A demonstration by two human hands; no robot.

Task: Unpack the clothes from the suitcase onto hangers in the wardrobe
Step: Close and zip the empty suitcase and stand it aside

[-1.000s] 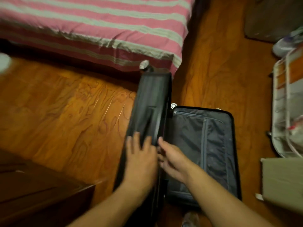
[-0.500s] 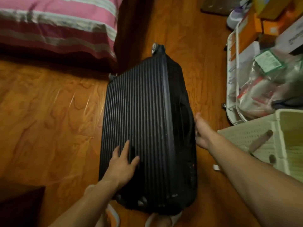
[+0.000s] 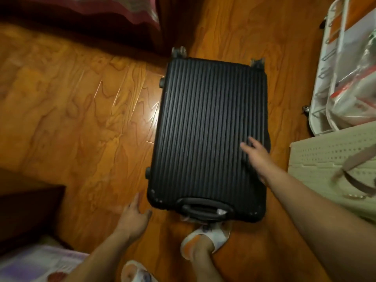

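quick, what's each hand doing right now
Left hand: open, fingers spread, beside the suitcase, holding nothing.
Right hand: open, straight fingers resting on the suitcase's ribbed shell.

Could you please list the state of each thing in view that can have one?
suitcase: closed, lying flat on the floor.
suitcase handle: folded down, not held.
left hand: open, beside the suitcase's corner, holding nothing.
right hand: open, fingers spread on the shell.
perforated basket: upright beside the suitcase.
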